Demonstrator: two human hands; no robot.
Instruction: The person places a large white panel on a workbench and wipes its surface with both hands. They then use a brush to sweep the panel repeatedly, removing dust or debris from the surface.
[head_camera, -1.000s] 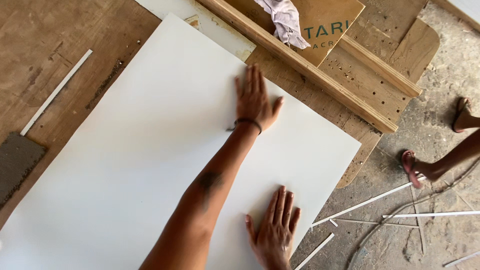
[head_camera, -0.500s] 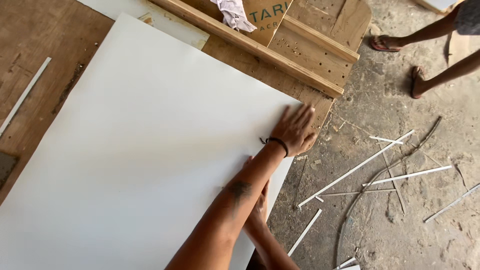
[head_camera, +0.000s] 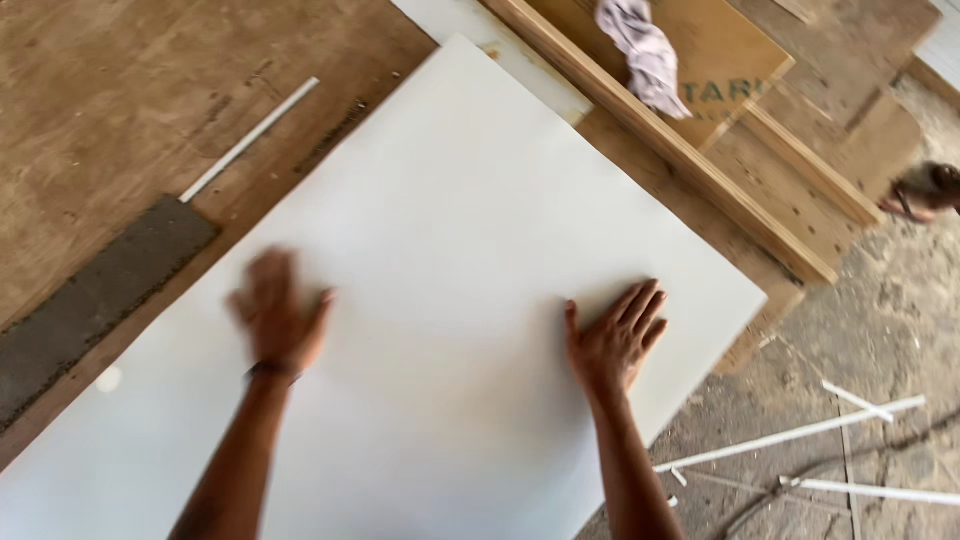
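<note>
A large white sheet (head_camera: 440, 300) is laid flat across the brown wooden tabletop (head_camera: 110, 100), covering most of its middle and reaching to the near edge, with one corner pushed out past the right edge over the concrete floor (head_camera: 880, 340). The right hand (head_camera: 612, 340) is pressed palm down on the sheet near that right corner, its fingers spread wide and nothing held in its grip. The left hand (head_camera: 278, 315) is seen on or just above the sheet towards the left; it is blurred, so the contact cannot be told for certain, but the fingers appear open and nothing is held. A dark band is worn at the left wrist. A thin white strip (head_camera: 250, 138) is lying on the bare tabletop beyond the sheet's left edge, and a grey rough strip (head_camera: 95, 300) is set beside that same edge. At the far right corner a long wooden batten (head_camera: 660, 135) is laid along a stack of plywood boards (head_camera: 790, 170), with a crumpled pale cloth (head_camera: 645, 50) on top. White offcut strips (head_camera: 790, 435) are scattered on the floor, and another person's sandalled foot (head_camera: 925, 195) is seen at the right edge.
</note>
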